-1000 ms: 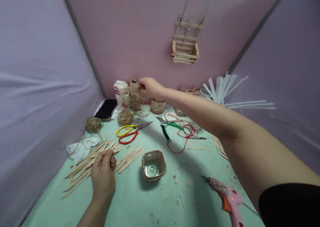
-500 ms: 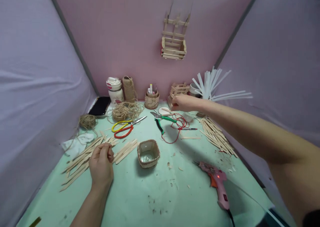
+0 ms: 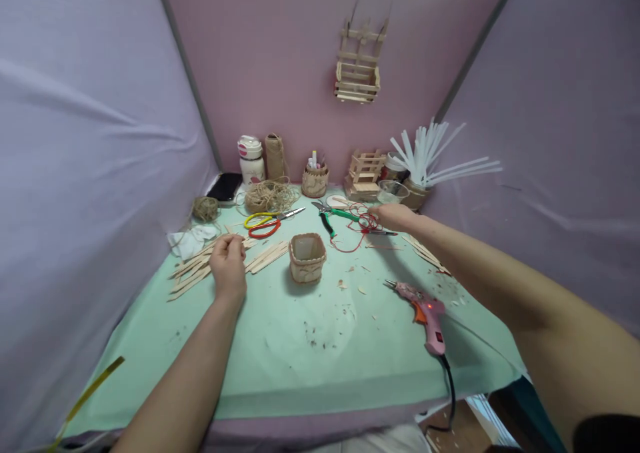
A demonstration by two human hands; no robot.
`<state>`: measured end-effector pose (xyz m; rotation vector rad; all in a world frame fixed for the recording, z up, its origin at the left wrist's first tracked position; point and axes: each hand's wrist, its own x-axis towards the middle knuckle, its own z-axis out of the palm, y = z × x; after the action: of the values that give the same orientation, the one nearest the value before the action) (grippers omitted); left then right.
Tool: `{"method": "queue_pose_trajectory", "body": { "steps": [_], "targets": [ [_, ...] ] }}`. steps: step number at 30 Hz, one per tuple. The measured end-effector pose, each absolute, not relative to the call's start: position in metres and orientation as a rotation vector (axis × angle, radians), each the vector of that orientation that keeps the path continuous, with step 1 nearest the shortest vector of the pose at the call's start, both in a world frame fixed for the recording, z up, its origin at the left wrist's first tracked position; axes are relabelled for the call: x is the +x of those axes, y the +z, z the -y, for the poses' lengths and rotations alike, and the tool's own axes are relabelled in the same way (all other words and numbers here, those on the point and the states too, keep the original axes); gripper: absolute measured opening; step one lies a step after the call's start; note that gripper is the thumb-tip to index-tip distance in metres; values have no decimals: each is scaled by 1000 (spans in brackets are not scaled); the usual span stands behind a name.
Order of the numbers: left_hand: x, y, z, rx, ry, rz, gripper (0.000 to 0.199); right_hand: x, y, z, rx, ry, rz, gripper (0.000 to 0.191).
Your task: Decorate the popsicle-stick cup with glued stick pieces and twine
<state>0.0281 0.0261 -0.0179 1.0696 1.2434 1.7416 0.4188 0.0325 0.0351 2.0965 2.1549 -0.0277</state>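
My left hand [image 3: 229, 266] rests with curled fingers beside the pile of wooden sticks [image 3: 193, 273] on the left; what its fingers hold, if anything, is hidden. On the right, my right hand [image 3: 393, 217] reaches over the table at the tangled red cord [image 3: 364, 224], fingers pointing left and closed; nothing can be made out in them. A small square pot [image 3: 307, 260] with a braided rim stands upright between my hands, touched by neither. Green-handled pruners [image 3: 345, 214] lie left of my right hand. The pink glue gun [image 3: 427, 316] lies nearer, its red light on.
Scissors [image 3: 264, 224], twine [image 3: 270, 196], a pen pot [image 3: 315, 181], a small wooden rack [image 3: 365, 173] and white glue sticks [image 3: 425, 150] stand or lie behind. A wooden basket [image 3: 357, 80] hangs on the back wall. The gun's cord [image 3: 453, 393] runs over the front edge.
My right hand has drawn back from the wooden rack to the red cord. The view has shifted, showing the table's front edge. My left hand stays by the sticks.
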Motion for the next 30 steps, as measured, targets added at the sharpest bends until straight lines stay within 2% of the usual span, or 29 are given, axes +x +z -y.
{"method": "queue_pose_trajectory", "body": {
  "steps": [7,11,14,19,22,26,30],
  "targets": [
    [26,-19,-33,1065,1802,-1235,12,367,82,0,2344,235,-2268,13],
    [26,-21,-34,1039,1772,-1273,11,324,96,39,2734,314,-2613,37],
    [23,-15,-33,1052,1727,-1328,14,294,81,69,3115,227,-2849,47],
    [-14,16,-43,1284,1781,-1478,21,263,27,87,3698,-148,-2769,43],
    [-51,33,-56,1495,1905,-1720,25,257,8,85,3757,-282,-2720,43],
    [-79,35,-73,1705,1660,-1936,32,259,3,86,3755,-227,-2710,43],
    [-63,27,-83,1861,1532,-1932,29,264,4,90,3871,-110,-2578,43]
  ]
}}
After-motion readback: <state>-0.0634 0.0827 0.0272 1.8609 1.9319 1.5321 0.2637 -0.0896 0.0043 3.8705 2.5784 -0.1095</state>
